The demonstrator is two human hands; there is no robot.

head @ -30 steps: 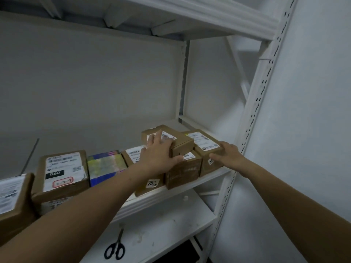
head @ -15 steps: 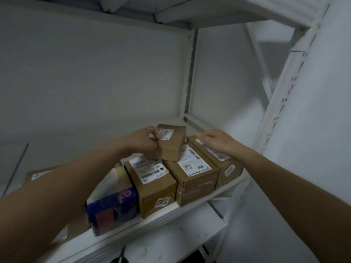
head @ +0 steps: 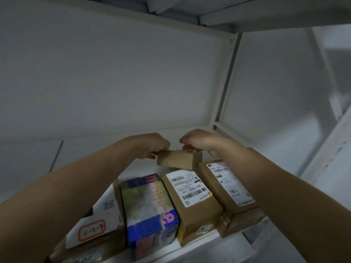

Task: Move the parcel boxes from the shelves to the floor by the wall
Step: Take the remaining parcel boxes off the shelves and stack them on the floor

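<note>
Thin dark rod stands against the white back wall, left of centre. Grey-white corner upright runs from the top to mid-frame, right of centre. White diagonal brace upper right, blurred. White surface with dark marks at right edge, unclear.

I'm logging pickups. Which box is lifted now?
The small brown box, held between the left hand and right hand; the other boxes rest on the shelf.

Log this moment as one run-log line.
phase: pickup | small parcel box: held above the row of boxes on the shelf | left hand: grips left end | right hand: grips right end
</note>
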